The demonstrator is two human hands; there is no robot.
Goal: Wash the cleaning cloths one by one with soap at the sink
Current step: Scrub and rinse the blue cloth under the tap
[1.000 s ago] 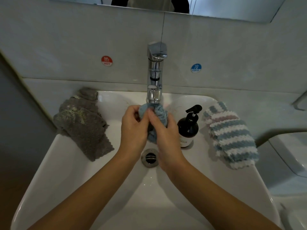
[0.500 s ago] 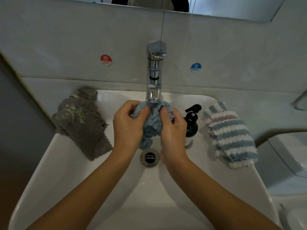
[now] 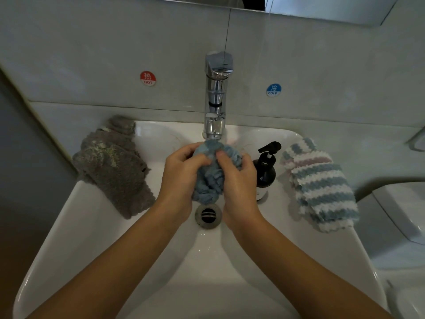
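- Here, in the head view, the left hand [image 3: 181, 171] and right hand [image 3: 239, 178] both grip the bunched blue cloth [image 3: 210, 178] right under the faucet [image 3: 216, 107], above the drain [image 3: 208, 215], likely so suds fall into the sink [image 3: 96, 226]
- Left of the faucet the grey cloth [image 3: 115, 166] lies on the rim; right of it stand the soap bottle [image 3: 264, 171] and striped cloth [image 3: 319, 185], within reach

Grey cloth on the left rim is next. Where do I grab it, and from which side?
Take the grey cloth by its near end, which droops over the rim into the sink beside the left hand. Come from the basin side and pinch that loose scalloped edge. It probably peels off flat, since nothing rests on it.
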